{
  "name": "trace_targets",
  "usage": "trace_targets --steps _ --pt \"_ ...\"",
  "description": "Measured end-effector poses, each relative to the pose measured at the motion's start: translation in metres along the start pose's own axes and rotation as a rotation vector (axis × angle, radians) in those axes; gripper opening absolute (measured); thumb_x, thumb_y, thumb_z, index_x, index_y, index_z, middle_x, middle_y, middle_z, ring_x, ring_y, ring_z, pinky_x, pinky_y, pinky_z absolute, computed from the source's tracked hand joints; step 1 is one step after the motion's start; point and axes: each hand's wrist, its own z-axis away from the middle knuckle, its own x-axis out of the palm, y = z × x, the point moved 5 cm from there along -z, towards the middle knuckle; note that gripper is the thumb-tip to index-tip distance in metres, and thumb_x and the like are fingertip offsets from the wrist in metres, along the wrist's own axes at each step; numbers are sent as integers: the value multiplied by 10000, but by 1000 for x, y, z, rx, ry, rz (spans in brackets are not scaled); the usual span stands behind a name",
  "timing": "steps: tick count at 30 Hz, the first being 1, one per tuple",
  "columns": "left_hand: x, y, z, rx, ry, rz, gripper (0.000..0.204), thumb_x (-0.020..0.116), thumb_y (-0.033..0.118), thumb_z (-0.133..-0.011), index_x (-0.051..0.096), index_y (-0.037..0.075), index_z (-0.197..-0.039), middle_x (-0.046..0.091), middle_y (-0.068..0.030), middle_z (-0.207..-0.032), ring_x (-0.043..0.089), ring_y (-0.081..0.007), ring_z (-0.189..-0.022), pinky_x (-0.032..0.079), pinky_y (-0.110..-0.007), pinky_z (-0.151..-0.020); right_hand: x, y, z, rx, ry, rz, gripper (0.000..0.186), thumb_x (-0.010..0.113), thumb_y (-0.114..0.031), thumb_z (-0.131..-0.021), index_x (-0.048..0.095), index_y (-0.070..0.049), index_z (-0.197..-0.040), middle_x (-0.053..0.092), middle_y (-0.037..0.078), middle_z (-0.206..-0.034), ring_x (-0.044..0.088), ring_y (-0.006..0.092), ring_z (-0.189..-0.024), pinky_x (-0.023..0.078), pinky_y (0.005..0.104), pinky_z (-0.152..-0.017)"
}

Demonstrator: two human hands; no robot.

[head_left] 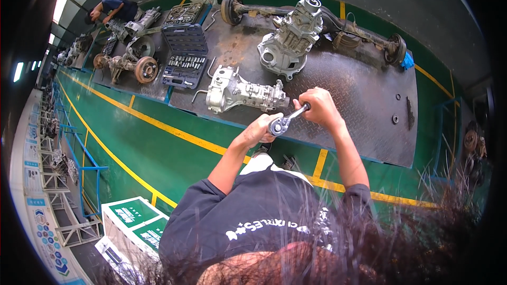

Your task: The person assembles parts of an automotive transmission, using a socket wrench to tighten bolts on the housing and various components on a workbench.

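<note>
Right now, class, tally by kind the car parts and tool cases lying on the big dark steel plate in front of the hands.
Silver gearbox housings: 2
Rear axle with hubs: 1
Open socket-set cases: 2
Total: 5

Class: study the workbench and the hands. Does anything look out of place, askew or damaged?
Nothing stands out. Both hands, left and right, hold a ratchet near a gearbox; the socket case lies open on the plate.

chrome ratchet wrench (288,120), held tilted.
</note>
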Motion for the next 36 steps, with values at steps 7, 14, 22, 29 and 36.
trace_targets --steps 7,14,22,29,36 --pt "-19 16 -1 159 221 80 424 418 355 -1076 593 69 -817 421 55 -527 311 -39 -401 209 -231 -378 3 -11 8 86 42 -52 345 741 -236 -875 589 -39 -636 582 149 -603 602 370 -607 466 438 -576" --pt "-8 16 -1 -21 62 43 452 455 403 -1070 572 104 -752 372 66 -480 298 -53 -385 223 -238 -390 -1 -5 15 198 65 -58 331 762 -270 -860 635 -32 -669 562 164 -591 569 370 -566 438 430 -540" --pt "-34 37 -3 109 260 -71 469 482 364 -1043 499 145 -629 412 65 -498 302 -46 -401 217 -248 -397 33 -35 43 803 -640 -970 655 405 -575 -1055 585 -16 -765 582 23 -626 609 130 -617 526 300 -623" --pt "-34 43 -4 79 209 -340 502 538 407 -1004 584 80 -626 524 38 -576 442 -57 -535 321 -257 -517 65 -76 44 569 -818 -1706 620 311 -585 -1073 469 -96 -727 364 -39 -604 345 82 -499 335 246 -474" --pt "-28 56 -10 209 157 -555 571 405 361 -1085 608 0 -692 540 -18 -607 487 -105 -588 392 -270 -589 83 -79 53 523 -631 -1776 508 446 -483 -1069 407 -130 -705 297 -72 -610 280 47 -513 237 226 -459"
